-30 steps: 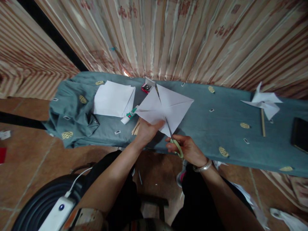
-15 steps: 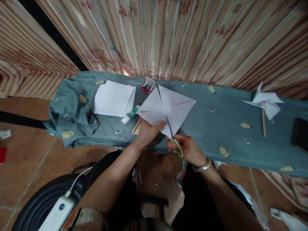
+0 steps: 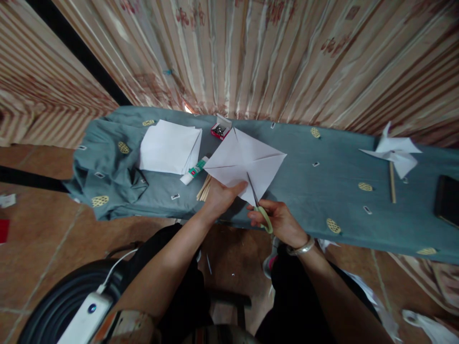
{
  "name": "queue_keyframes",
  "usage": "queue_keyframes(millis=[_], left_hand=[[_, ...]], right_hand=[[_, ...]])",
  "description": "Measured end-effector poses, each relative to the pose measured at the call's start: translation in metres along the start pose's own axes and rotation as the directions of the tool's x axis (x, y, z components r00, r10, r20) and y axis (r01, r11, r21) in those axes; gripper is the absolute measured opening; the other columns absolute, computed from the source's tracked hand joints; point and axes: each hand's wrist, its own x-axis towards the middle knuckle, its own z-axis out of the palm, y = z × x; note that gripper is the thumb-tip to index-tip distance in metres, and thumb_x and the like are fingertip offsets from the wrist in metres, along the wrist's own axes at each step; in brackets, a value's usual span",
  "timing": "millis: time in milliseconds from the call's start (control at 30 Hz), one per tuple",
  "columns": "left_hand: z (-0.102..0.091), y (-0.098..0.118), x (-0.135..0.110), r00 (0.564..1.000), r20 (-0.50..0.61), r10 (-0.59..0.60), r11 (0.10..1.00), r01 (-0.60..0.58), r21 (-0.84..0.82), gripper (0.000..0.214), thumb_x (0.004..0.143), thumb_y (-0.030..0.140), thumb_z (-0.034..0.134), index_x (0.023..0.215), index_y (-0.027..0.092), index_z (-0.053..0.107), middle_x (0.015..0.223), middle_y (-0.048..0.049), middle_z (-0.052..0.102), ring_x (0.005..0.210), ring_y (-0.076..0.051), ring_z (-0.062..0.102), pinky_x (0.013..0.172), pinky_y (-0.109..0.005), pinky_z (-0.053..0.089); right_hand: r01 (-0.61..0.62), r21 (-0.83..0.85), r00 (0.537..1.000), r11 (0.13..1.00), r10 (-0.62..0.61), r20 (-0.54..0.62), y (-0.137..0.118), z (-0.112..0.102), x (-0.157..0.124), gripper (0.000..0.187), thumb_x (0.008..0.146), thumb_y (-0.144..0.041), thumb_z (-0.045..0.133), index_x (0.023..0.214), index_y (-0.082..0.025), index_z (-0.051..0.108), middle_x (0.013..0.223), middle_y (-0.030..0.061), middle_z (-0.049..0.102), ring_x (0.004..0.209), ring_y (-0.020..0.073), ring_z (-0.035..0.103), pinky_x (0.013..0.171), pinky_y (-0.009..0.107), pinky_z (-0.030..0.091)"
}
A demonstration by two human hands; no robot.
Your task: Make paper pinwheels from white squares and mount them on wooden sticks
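Note:
A square sheet of white paper [image 3: 263, 148], slit inward from its corners, is held over the table. My left hand [image 3: 221, 196] pinches its near-left side, thumb on top and fingers underneath. In my right hand [image 3: 278, 220] are scissors [image 3: 265, 220] with pale green handles; their blades lie along a cut at the paper's near corner. Just left of the paper are a glue stick [image 3: 194, 170], white and green, and a bundle of wooden sticks [image 3: 204, 188] partly hidden by my left hand. Behind the paper sits an open red box [image 3: 220, 129] of small metal pins.
A stack of white paper [image 3: 168, 148] lies at the left on the grey-green tablecloth [image 3: 322, 191]. To the right are a paper pinwheel [image 3: 394, 152] on a wooden stick and a dark object [image 3: 447, 198] at the edge. A striped curtain [image 3: 244, 57] hangs behind.
The paper's right corner has shifted slightly left and down, and the slit at its far corner looks narrower. Both hands and the scissors stay nearly in place.

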Motion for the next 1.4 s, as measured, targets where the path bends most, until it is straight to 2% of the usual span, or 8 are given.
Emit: queue_keyframes(millis=[200, 367, 500, 833, 1033, 1400], left_hand=[[0.0029, -0.0023, -0.0012, 1.000, 0.005, -0.023, 1.000, 0.023, 0.008, 0.028, 0.062, 0.027, 0.073, 0.088, 0.017, 0.064, 0.090, -0.0075, 0.074, 0.080, -0.022, 0.068, 0.079, -0.038, 0.057], [0.0039, -0.0034, -0.0012, 1.000, 0.002, -0.026, 1.000, 0.026, 0.006, 0.031, 0.063, 0.026, 0.074, 0.091, 0.016, 0.064, 0.092, -0.0084, 0.074, 0.083, -0.023, 0.069, 0.082, -0.039, 0.057], [0.0045, -0.0016, -0.0010, 1.000, -0.006, -0.027, 1.000, 0.027, -0.003, 0.033, 0.064, 0.024, 0.073, 0.095, 0.017, 0.063, 0.094, -0.0085, 0.074, 0.085, -0.023, 0.069, 0.083, -0.039, 0.056], [0.0051, 0.0000, -0.0019, 0.999, -0.008, -0.035, 0.999, 0.036, 0.023, 0.031, 0.062, 0.023, 0.074, 0.091, 0.016, 0.064, 0.092, -0.0085, 0.074, 0.082, -0.022, 0.069, 0.079, -0.038, 0.057], [0.0053, 0.0001, -0.0020, 1.000, 0.002, -0.006, 1.000, 0.006, 0.007, 0.030, 0.062, 0.024, 0.073, 0.090, 0.016, 0.064, 0.091, -0.0079, 0.074, 0.081, -0.021, 0.068, 0.079, -0.037, 0.057], [0.0053, 0.0007, -0.0021, 1.000, -0.002, -0.028, 1.000, 0.028, 0.003, 0.030, 0.063, 0.023, 0.072, 0.092, 0.017, 0.063, 0.093, -0.0074, 0.074, 0.083, -0.021, 0.069, 0.080, -0.037, 0.057]], right_hand=[[0.029, -0.046, 1.000, 0.999, -0.028, 0.012, -0.0005, -0.0009, -0.0003, 0.045, 0.062, -0.059, 0.079, 0.068, -0.017, 0.065, 0.057, -0.0012, 0.062, 0.052, 0.0103, 0.053, 0.048, 0.022, 0.040], [0.055, -0.031, 0.998, 0.998, -0.055, 0.004, 0.0013, -0.0003, -0.0003, 0.045, 0.064, -0.060, 0.077, 0.063, -0.018, 0.061, 0.058, -0.0005, 0.063, 0.053, 0.0103, 0.052, 0.049, 0.023, 0.041], [0.057, -0.011, 0.998, 0.998, -0.057, 0.008, 0.0022, 0.0006, -0.0004, 0.042, 0.066, -0.058, 0.077, 0.067, -0.018, 0.062, 0.058, -0.0002, 0.062, 0.052, 0.0106, 0.051, 0.049, 0.024, 0.039], [0.030, -0.014, 1.000, 0.999, -0.030, 0.000, -0.0003, 0.0005, 0.0000, 0.046, 0.061, -0.058, 0.080, 0.058, -0.018, 0.058, 0.055, 0.0007, 0.063, 0.050, 0.0093, 0.050, 0.048, 0.023, 0.036], [-0.007, 0.048, 1.000, 0.999, 0.007, -0.003, 0.0015, 0.0020, 0.0010, 0.046, 0.058, -0.056, 0.083, 0.060, -0.017, 0.059, 0.055, 0.0004, 0.062, 0.051, 0.0095, 0.051, 0.048, 0.023, 0.037], [0.035, 0.031, 0.999, 0.999, -0.034, -0.022, 0.0070, 0.0012, 0.0027, 0.044, 0.061, -0.055, 0.082, 0.058, -0.016, 0.062, 0.053, 0.0004, 0.062, 0.048, 0.0086, 0.049, 0.046, 0.022, 0.034]])
